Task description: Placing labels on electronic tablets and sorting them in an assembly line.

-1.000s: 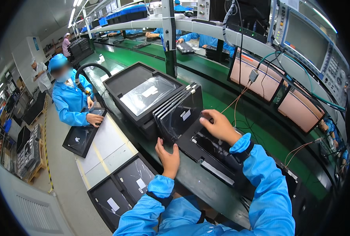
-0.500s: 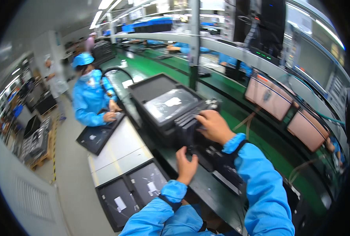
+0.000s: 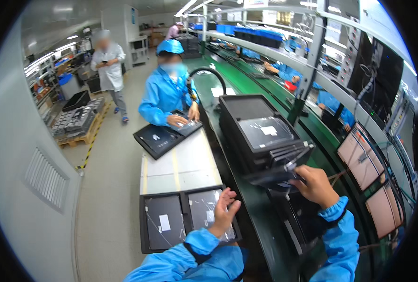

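My right hand pinches the edge of a thin dark flat panel, tilted and slightly blurred, just in front of a stack of black trays. My left hand is empty with its fingers apart, above the right side of a black two-compartment tray. In that tray lie two dark flat panels in clear film, a left panel and a right panel, each with a white label. Several dark slabs stand on edge at the stack's near end. The top stacked tray holds a film-wrapped panel.
A co-worker in blue handles a panel over another black tray on the white table. Dark cases lie on the green-black bench. Pink panels lean at right. A person in white stands in the aisle.
The view has swung left. My right hand has drawn the dark panel away from the slabs beside the stack. My left hand has moved off the bench to above the two-compartment tray.
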A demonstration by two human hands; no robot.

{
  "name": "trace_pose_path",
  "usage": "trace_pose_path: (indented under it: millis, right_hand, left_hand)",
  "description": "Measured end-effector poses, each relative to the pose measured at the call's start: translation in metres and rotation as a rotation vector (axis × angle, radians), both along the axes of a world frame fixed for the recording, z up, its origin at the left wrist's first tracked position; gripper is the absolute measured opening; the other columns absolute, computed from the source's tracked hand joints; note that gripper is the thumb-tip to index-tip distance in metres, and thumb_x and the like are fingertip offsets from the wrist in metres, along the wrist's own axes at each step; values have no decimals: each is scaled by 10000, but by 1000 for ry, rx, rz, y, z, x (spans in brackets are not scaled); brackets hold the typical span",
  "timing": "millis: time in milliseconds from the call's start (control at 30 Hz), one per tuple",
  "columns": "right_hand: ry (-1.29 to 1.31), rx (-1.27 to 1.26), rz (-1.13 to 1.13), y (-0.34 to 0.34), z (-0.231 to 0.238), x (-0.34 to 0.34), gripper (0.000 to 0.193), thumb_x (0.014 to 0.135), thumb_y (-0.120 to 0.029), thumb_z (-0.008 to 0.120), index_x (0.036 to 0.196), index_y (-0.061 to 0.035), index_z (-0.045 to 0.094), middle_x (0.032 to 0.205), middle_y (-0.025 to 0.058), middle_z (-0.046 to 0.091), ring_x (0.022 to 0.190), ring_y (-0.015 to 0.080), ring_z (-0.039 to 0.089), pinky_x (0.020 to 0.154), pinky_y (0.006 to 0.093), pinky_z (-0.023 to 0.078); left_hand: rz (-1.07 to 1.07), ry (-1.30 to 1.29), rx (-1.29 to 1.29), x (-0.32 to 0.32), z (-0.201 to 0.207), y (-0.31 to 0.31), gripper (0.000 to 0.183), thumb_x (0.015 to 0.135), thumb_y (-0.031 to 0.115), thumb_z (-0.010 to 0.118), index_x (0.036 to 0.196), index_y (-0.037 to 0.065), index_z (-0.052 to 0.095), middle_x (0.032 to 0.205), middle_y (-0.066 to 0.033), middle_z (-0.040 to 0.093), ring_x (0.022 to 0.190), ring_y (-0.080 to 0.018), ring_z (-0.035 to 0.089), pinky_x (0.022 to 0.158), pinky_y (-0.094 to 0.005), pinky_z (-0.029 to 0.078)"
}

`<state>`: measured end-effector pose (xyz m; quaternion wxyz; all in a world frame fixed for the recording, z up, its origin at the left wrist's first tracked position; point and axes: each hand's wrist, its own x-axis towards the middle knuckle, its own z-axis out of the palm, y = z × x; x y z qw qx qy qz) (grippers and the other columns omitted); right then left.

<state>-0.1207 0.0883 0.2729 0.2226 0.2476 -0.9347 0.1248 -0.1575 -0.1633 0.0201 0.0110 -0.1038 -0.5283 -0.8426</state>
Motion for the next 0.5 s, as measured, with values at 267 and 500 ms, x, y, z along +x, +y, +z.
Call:
trace_pose_path:
  millis: [267,500]
  right_hand:
    - [-821,-1268,-364,-100,-123,-21,311,965,-257,728,1085,14,636,908,45,657,810,109,606,710,285,507]
    - [-829,-1305,-198,-136,-177,6,351,996,-219,683,1191,60,599,1012,106,712,872,136,674,774,291,547]
  left_hand:
    - [-559,-457,382,25,39,-99,539,1039,308,597,1465,12,453,1364,-130,595,1252,-223,583,1083,-365,457]
    - [-299,-493,128,64,25,-131,460,983,158,690,1388,12,529,1215,-78,669,1073,-168,659,958,-305,525]
